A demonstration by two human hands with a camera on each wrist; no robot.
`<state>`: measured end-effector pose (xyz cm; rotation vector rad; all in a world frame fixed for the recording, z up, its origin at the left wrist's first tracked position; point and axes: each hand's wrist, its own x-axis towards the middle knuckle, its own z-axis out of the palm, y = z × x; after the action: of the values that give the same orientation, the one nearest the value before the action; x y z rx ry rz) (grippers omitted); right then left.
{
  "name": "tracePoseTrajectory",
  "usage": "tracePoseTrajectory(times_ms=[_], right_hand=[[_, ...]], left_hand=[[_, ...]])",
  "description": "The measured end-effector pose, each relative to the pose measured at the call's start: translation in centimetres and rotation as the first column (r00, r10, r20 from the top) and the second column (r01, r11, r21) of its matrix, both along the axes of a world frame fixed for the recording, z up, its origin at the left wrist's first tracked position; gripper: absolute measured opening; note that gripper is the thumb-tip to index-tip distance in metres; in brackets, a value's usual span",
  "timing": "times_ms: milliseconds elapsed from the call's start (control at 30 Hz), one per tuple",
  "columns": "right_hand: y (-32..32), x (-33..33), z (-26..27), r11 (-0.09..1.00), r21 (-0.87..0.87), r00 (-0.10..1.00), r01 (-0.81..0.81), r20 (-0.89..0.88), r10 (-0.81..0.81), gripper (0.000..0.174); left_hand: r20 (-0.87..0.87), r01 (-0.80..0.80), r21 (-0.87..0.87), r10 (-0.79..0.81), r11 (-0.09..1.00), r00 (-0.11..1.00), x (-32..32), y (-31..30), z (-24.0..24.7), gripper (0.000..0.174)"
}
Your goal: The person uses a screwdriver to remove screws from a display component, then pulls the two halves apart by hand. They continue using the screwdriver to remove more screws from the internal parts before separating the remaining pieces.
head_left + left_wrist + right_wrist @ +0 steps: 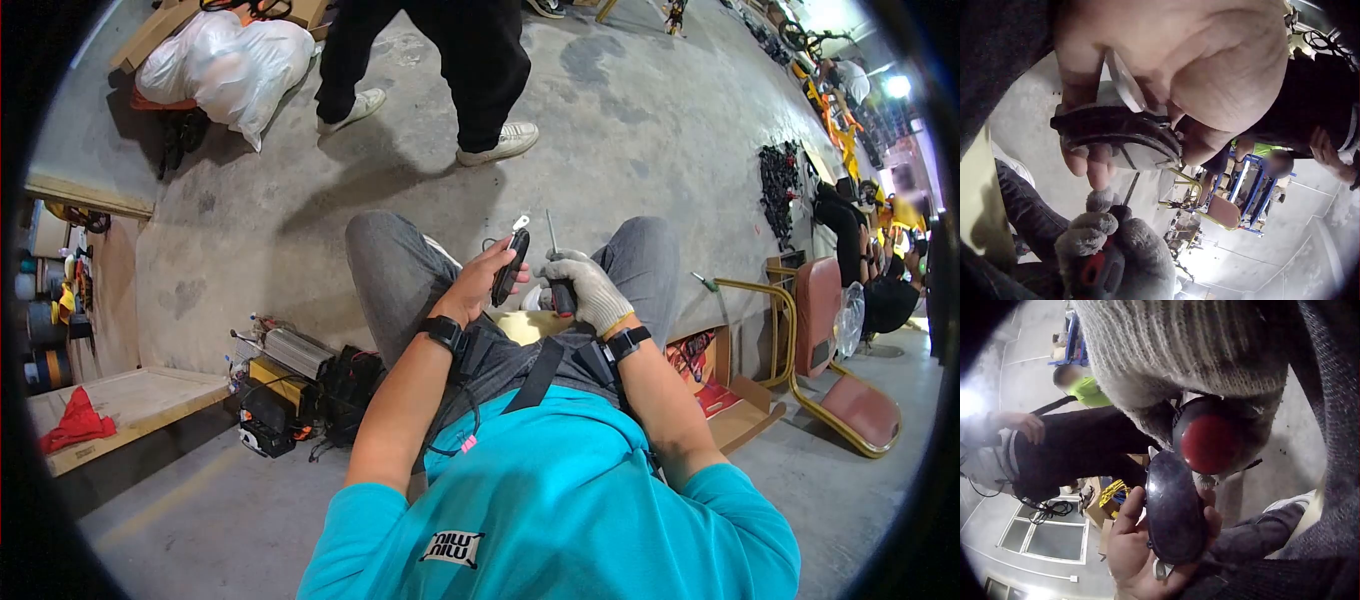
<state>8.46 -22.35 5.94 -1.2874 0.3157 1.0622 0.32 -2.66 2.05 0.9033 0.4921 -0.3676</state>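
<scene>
A dark oval part with a glossy face (1175,506) and a pale tab lies in my bare left hand (478,285), gripped between thumb and fingers. Seen from the left wrist, its black curved rim (1116,125) spans the gap between the fingers. My right hand (590,290), in a grey-white knitted glove, grips a screwdriver (563,295) with a black and red handle. The screwdriver's thin shaft (551,230) points away from me, beside the oval part and apart from it. In the right wrist view the red handle end (1211,445) shows below the glove.
A person in dark trousers (450,60) stands ahead. White bags (235,75) lie at the upper left. Metal parts and a black bag (352,395) sit on the floor at left, near a wooden-edged board (150,385). At right are a cardboard box (745,410) and a chair (865,410).
</scene>
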Motion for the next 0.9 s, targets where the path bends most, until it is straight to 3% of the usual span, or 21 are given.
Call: tracePoseTrajectory(times_ms=[300,800,900], right_hand=[[0.1,0.0,0.2,0.999,0.003,0.998,-0.045,0.055,0.044,0.033],[-0.1,0.1,-1.0,0.992,0.120,0.997,-0.047,0.073,0.038,0.044],[0.0,0.1,-0.6,0.999,0.038,0.999,-0.026,0.040,0.025,0.043]], left_hand=[[0.000,-0.017,-0.009,0.017,1.000,1.000,0.0,0.1,0.2,0.044],[-0.023,-0.029,-0.005,0.029,1.000,0.999,-0.1,0.3,-0.5,0.048],[-0.014,-0.033,-0.009,0.033,0.999,0.999,0.0,0.3,-0.8,0.051]])
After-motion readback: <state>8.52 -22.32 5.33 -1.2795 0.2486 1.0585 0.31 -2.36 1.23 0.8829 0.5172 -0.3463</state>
